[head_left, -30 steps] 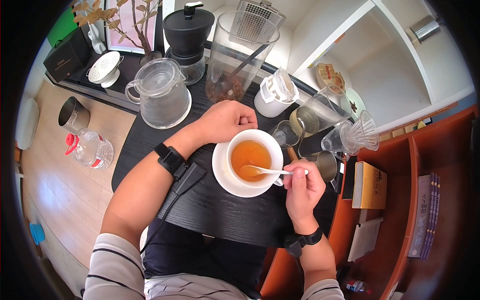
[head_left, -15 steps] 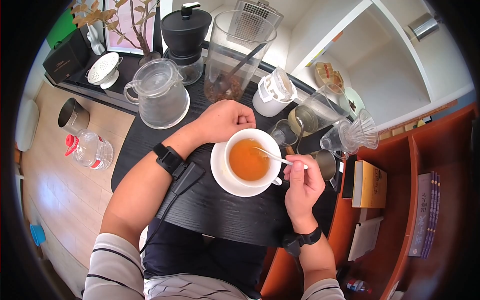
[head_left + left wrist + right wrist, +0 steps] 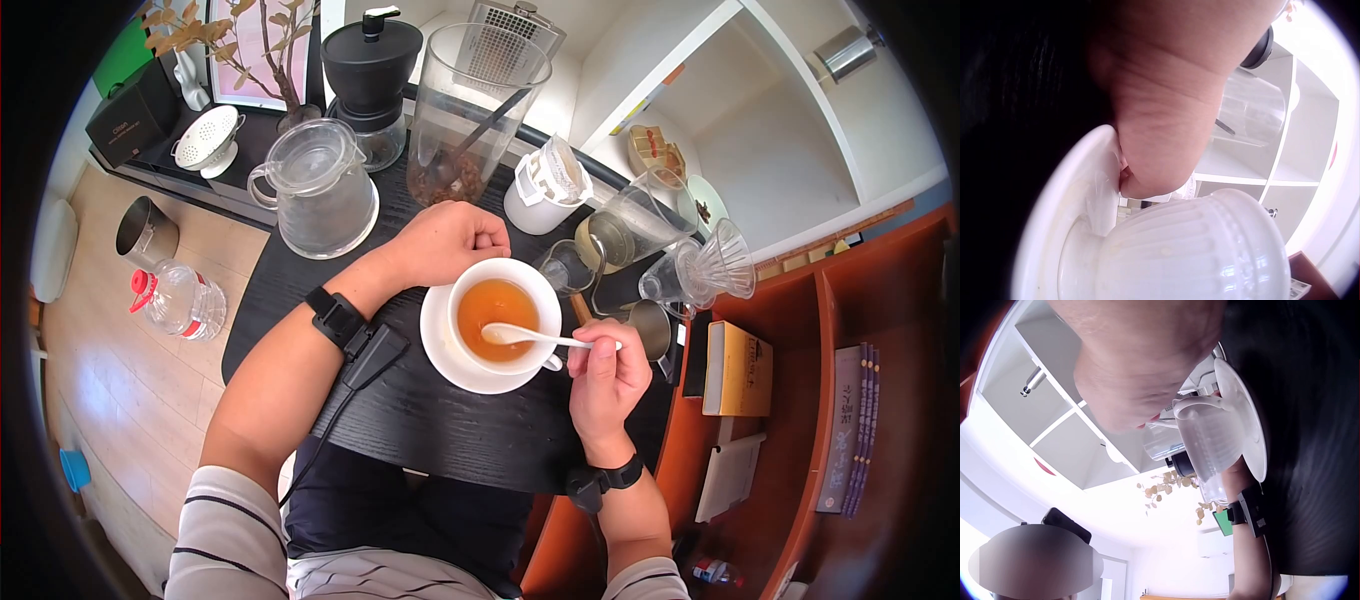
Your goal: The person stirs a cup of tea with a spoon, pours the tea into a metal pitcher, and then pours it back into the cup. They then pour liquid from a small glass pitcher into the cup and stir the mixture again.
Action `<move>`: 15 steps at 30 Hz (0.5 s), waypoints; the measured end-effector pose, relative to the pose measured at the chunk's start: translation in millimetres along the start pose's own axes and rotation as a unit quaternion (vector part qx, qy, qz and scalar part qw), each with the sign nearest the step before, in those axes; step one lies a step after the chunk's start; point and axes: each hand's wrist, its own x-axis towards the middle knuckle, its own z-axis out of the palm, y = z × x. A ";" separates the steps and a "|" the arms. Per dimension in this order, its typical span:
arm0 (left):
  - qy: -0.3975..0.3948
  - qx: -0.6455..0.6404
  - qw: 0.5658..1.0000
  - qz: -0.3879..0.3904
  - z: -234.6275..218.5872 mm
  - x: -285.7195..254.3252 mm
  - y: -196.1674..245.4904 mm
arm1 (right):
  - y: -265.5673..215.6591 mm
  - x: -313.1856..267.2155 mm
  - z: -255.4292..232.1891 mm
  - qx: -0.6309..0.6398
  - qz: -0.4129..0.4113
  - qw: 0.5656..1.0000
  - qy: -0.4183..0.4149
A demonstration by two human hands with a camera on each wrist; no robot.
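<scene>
A white cup (image 3: 547,291) of amber liquid stands on a white saucer (image 3: 438,352). Its ribbed side shows in the left wrist view. My right hand (image 3: 608,380) pinches the handle of a white spoon (image 3: 540,337) between thumb and fingers, at the cup's right side. The spoon's bowl lies in the liquid. Behind the cup, my left hand (image 3: 458,243) has curled fingers at the saucer's far rim; in the left wrist view its fingertips overlap the saucer's edge, and the rest of the grip is hidden.
Around the back of the black table (image 3: 420,440) stand a lidded glass pot (image 3: 322,190), a black grinder (image 3: 372,60), a tall glass vessel (image 3: 470,120), a white cup with a paper drip filter (image 3: 548,185) and a clear ribbed dripper (image 3: 728,262). A cable runs from my left wristband.
The spoon's bowl has swung round in the liquid, to the far side and then back to the near side. My right hand shifted slightly; the left hand stayed put.
</scene>
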 end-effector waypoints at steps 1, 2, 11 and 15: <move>0.000 0.000 1.000 0.000 -0.1 -0.1 0.4 | -0.1 0.2 0.9 0.000 0.000 1.000 0.000; 0.000 0.003 1.000 -0.001 -0.3 -0.3 0.9 | -0.5 0.3 1.9 -0.013 0.001 1.000 0.014; 0.011 0.004 1.000 0.000 1.1 0.1 -3.1 | 1.3 3.1 4.9 -0.091 0.014 0.995 0.026; 0.016 0.002 1.000 0.001 1.8 0.5 -4.8 | -1.0 2.3 4.0 -0.087 0.035 0.995 0.016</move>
